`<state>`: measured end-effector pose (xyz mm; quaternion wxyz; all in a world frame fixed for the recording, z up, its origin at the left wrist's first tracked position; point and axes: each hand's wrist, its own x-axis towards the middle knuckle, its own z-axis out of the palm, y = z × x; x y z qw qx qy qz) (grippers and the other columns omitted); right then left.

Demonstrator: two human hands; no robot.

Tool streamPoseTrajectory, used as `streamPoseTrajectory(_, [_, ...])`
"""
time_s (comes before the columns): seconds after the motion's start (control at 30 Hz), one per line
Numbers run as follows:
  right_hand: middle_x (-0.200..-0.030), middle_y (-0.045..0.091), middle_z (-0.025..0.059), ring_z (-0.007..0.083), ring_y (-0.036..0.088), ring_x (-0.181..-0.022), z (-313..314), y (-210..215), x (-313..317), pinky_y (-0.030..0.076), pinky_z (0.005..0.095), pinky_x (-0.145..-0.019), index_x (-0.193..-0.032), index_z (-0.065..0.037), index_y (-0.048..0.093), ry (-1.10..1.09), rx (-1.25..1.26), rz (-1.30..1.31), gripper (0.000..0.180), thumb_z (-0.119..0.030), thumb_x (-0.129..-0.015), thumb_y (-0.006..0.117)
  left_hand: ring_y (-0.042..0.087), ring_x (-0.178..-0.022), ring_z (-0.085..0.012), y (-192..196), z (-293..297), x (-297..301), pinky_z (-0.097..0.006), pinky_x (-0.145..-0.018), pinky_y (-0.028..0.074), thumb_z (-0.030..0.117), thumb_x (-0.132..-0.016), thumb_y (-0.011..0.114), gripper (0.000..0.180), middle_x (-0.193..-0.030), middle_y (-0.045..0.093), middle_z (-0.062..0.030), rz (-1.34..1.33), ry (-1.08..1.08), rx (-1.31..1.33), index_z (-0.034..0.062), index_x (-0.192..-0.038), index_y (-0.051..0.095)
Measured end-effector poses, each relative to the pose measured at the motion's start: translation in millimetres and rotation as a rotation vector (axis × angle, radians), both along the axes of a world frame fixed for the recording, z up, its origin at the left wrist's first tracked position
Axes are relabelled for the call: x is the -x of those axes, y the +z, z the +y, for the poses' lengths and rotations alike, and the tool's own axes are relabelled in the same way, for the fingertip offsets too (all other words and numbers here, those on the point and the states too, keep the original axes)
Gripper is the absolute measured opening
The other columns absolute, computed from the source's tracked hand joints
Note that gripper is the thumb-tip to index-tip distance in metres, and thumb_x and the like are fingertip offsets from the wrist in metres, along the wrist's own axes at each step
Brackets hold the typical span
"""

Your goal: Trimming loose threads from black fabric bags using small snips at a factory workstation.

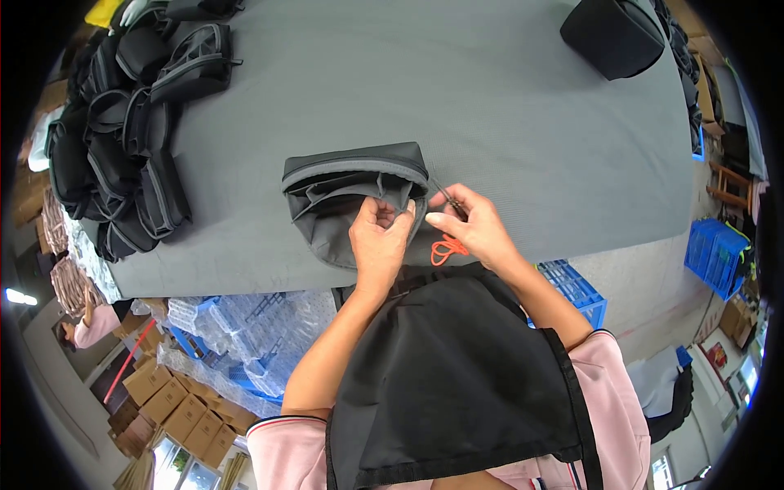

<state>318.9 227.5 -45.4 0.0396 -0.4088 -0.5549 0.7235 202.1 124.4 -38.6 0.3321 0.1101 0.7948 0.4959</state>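
A black zippered pouch [333, 237] lies unzipped on the table in front of me, its grey lining and inner pockets showing. My left hand [379, 241] reaches into its mouth, with thumb and fingers pinched on the lining near the right end. At that same end, just outside the pouch, my right hand [474, 224] is closed around small thread snips [442, 189]. Their thin metal points face the pouch's right edge. An orange cord [448, 249] hangs in loops below the right hand.
Several black pouches [131, 147] are heaped along the table's left side. Another black case [614, 37] stands at the far right of the grey-covered table [490, 106]. Blue crates [572, 287], bubble wrap [269, 343] and cardboard boxes [186, 416] are beyond the near edge.
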Motion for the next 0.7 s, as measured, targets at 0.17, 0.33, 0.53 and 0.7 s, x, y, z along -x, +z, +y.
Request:
streamPoseTrajectory(0.17, [-0.067,0.043,-0.0056,0.0033,0.038,-0.058,-1,1,5,0.032,0.0202,-0.052,-0.085,-0.004,0.056,-0.058,0.173,0.117,0.011,-0.011,-0.081,0.064,0.043,-0.058,-0.0047,8,7,3,-0.021,-0.051,0.037,0.015,-0.075,0.071,0.026,-0.065,0.051,-0.0003,-0.132,0.033,-0.056,0.0011,-0.073,0.049])
streamPoseTrajectory(0.33, [-0.067,0.042,-0.0035,0.0035,0.030,-0.052,15,30,-23,0.026,0.0218,-0.048,-0.074,-0.005,0.052,-0.190,0.335,0.412,0.017,-0.017,-0.079,0.063,0.042,-0.061,-0.0044,9,7,14,-0.019,-0.056,0.035,0.012,-0.074,0.071,0.022,-0.067,0.048,0.0027,-0.254,0.026,-0.151,0.0036,-0.074,0.051])
streamPoseTrajectory(0.53, [-0.070,0.055,0.0066,0.0185,0.053,-0.056,38,-16,-62,0.042,0.0300,-0.052,-0.091,-0.005,0.056,0.065,-0.743,-0.329,0.024,-0.024,-0.080,0.065,0.046,-0.065,-0.0053,13,14,21,-0.020,-0.060,0.037,0.016,-0.074,0.073,0.024,-0.072,0.052,0.0012,-0.339,-0.028,-0.097,0.0025,-0.079,0.054])
streamPoseTrajectory(0.7, [-0.080,0.059,0.0074,0.0227,0.062,-0.070,3,46,-20,0.049,0.0337,-0.063,-0.106,-0.011,0.053,0.085,-0.522,-0.030,0.036,-0.023,-0.077,0.069,0.049,-0.069,-0.0069,12,12,29,-0.020,-0.064,0.040,0.020,-0.073,0.077,0.031,-0.076,0.056,-0.0017,-0.355,-0.081,-0.077,0.0003,-0.086,0.056])
